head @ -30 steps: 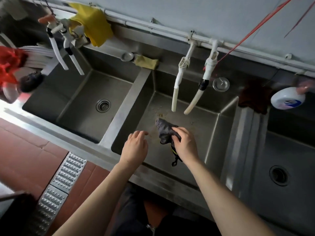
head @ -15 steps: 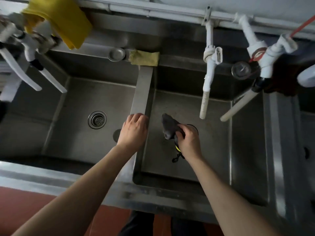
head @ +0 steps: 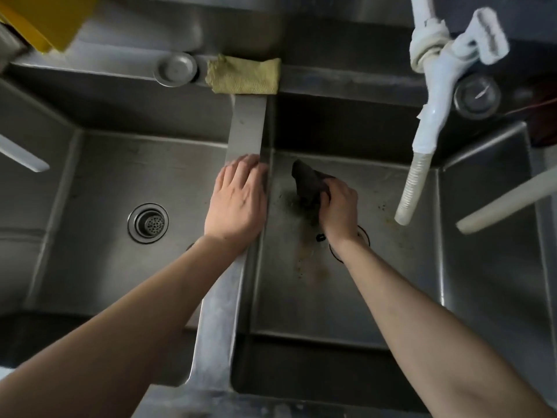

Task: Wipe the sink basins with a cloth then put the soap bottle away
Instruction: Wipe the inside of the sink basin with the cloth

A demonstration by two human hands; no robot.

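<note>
Stainless steel fills the view: a row of sink basins seen from above, with the divider (head: 245,128) between the left basin (head: 105,176) and the middle basin (head: 346,297) as the handiest landmark. On the divider's near half rests the left hand (head: 236,203), fingers straight and flat on the metal, holding nothing, apparently bracing. Just to the divider's right, down on the middle basin's floor, the right hand (head: 339,206) has its fingers curled round a dark cloth (head: 307,182), which bunches up out of the grip and points away from the person toward the basin's back wall.

What the next wipe turns on: the brownish smear and specks (head: 304,260) lie on the near side of the cloth, trailing back toward the person, so the stroke likely has to pull toward the body along that line. The right hand is plainly the nearer one for it. A drain ring seems to sit under the right wrist, though the arm hides most of it.

At the divider's far end lie a yellow-green rag (head: 244,75) and a round metal plug (head: 174,69); a white tap hose (head: 419,164) hangs over the middle basin (another pale hose crosses at the right edge). The soap bottle is not in view, and no label or writing can be read anywhere.
</note>
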